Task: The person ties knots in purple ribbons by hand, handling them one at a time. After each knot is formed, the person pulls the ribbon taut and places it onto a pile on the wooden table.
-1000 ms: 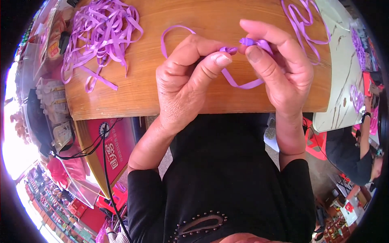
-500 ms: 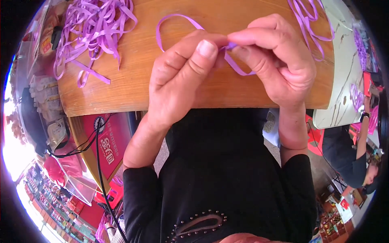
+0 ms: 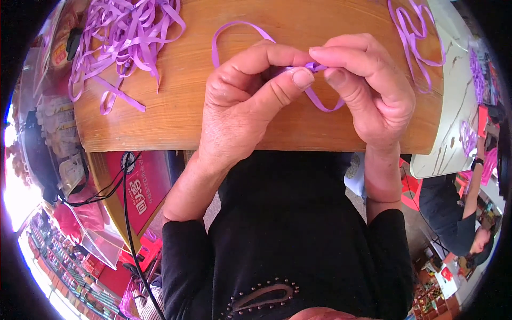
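Note:
Over the wooden table, both my hands pinch one purple ribbon (image 3: 325, 105) at a small knot (image 3: 313, 67). My left hand (image 3: 240, 101) grips the ribbon just left of the knot, thumb below and forefinger above. My right hand (image 3: 373, 85) holds it at the knot's right side between thumb and fingertips. One loop of the ribbon arches up behind my left hand, and another hangs below the knot between the hands. Part of the ribbon is hidden by my fingers.
A tangled heap of purple ribbons (image 3: 130, 40) lies at the table's far left, more ribbons (image 3: 413, 40) at its far right. A white marbled table (image 3: 453, 106) adjoins on the right, where another person (image 3: 453, 213) works. A black cable (image 3: 128, 213) hangs at left.
My fingertips have spread a little, so the knot shows more plainly between them. The hands sit slightly lower and further right in the picture.

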Available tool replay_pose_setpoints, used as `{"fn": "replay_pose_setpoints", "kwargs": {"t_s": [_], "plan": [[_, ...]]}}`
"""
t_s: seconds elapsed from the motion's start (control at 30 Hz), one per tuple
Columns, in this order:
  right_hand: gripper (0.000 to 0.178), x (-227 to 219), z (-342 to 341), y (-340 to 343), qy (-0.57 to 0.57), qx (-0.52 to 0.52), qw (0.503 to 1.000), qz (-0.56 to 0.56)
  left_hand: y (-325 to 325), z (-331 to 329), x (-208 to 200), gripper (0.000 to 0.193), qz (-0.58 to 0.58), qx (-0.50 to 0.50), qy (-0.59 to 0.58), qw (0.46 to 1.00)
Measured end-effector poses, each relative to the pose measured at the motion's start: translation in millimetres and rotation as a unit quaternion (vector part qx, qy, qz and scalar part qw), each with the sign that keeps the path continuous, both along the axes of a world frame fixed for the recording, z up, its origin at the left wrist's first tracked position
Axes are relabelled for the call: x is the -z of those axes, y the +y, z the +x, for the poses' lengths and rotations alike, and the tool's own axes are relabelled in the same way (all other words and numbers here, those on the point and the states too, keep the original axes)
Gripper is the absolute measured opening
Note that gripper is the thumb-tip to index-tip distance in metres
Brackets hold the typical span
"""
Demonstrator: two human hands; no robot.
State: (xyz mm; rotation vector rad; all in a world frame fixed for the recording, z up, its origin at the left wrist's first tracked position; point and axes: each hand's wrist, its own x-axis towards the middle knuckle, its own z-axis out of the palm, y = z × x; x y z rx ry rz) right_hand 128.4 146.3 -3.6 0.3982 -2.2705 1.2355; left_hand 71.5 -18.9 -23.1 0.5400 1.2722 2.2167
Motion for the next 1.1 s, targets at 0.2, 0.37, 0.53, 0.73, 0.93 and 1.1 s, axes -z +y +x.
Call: {"fn": "replay_pose_setpoints", "kwargs": {"t_s": [0.2,0.37,0.53,0.73,0.93,1.1], "plan": [[0.021,5.0,6.0,-6.5,-0.034,0.064,0.989,-0.126,4.1,-2.7,1.2,0.012,-0.022,-0.035,0.086,0.995],[0.028,8.1,4.8,-5.5,-0.016,0.063,0.991,-0.12,3.6,-0.5,-11.0,0.014,-0.013,-0.002,-0.053,0.999],[0.032,1.8,7.8,-6.8,-0.004,0.106,0.994,-0.026,27.1,17.5,-10.8,0.016,0.022,-0.065,-0.01,0.998],[0.034,0.4,12.7,-6.7,-0.01,0.12,0.992,-0.048,28.6,12.4,-7.8,0.023,-0.025,-0.058,0.056,0.996],[0.036,-6.6,15.2,-8.7,-0.054,0.091,0.985,-0.133,24.8,15.7,-19.4,0.018,-0.029,-0.053,0.033,0.998],[0.036,-1.0,15.6,6.8,0.109,0.104,0.989,0.005,23.6,13.2,-21.6,0.014,0.024,-0.057,-0.035,0.997]]}}
